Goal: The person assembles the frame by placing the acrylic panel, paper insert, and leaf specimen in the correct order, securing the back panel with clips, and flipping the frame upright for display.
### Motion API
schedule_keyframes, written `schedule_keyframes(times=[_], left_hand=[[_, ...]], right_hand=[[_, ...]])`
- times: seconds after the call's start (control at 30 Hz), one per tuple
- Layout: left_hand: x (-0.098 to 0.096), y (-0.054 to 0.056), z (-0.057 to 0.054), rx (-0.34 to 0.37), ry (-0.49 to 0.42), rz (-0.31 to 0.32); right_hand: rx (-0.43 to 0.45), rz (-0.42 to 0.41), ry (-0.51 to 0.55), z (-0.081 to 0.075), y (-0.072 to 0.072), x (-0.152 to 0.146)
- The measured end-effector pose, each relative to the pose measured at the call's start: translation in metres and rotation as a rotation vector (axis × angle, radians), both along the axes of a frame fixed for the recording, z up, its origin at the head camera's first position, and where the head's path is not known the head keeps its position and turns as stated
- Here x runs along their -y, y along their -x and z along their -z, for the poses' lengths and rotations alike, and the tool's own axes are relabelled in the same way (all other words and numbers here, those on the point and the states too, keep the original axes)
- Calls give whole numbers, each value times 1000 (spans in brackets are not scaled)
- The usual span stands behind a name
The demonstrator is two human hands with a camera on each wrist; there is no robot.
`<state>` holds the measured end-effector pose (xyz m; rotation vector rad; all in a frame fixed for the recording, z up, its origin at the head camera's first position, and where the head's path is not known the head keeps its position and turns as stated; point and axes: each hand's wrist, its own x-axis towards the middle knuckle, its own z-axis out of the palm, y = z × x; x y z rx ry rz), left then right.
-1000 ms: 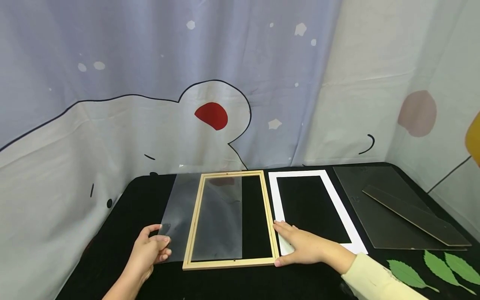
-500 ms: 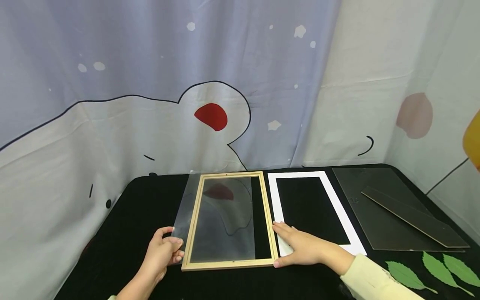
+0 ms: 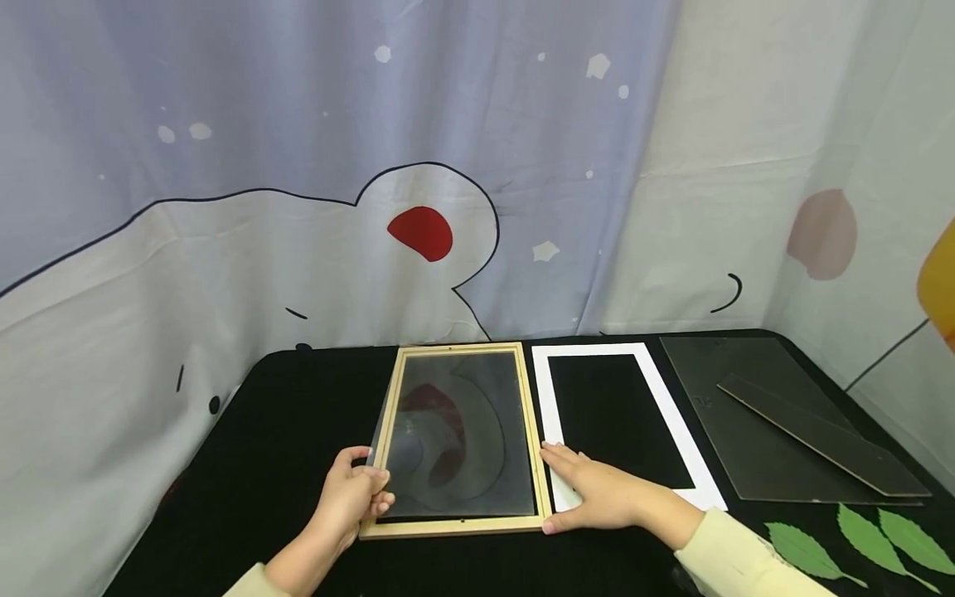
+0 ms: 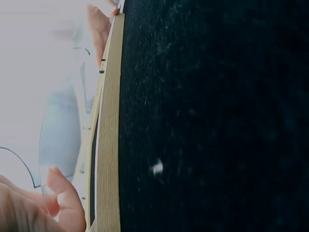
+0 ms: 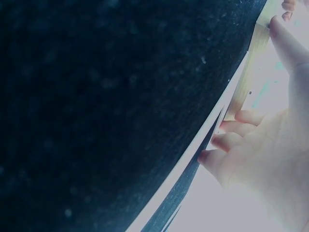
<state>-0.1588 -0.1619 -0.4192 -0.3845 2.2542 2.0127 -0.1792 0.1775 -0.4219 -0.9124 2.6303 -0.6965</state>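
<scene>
A pale wooden picture frame [image 3: 462, 526] lies on the black cloth. Over its opening extends a clear, reflective sheet [image 3: 477, 431], whose left edge sits slightly beyond the frame's left side. My left hand [image 3: 351, 497] pinches that left edge between thumb and fingers, above the frame's left side. In the left wrist view the sheet [image 4: 60, 130] looks bowed and raised near the thumb. My right hand [image 3: 593, 489] rests with extended fingers against the frame's right side, over the white mat's near left corner. Its fingertips meet the wooden side [image 5: 244, 87] in the right wrist view.
Right of the frame lies a white mat [image 3: 701, 481] with a rectangular cutout. Farther right is a dark backing board [image 3: 716, 431] with a folded-out strip [image 3: 821, 431] on it. Green leaves [image 3: 869, 539] lie at the near right. A printed curtain [image 3: 298, 124] hangs behind.
My left hand has moved right, carrying the clear sheet from beyond the frame's left side to nearly over the whole opening. The right hand stays at the frame's right side.
</scene>
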Motion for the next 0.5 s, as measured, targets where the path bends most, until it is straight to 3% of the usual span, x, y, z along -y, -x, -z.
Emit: schedule_keyframes(times=[0.5], left_hand=[[-10, 3, 0, -2, -43, -37]], right_hand=[[15, 7, 0, -2, -1, 1]])
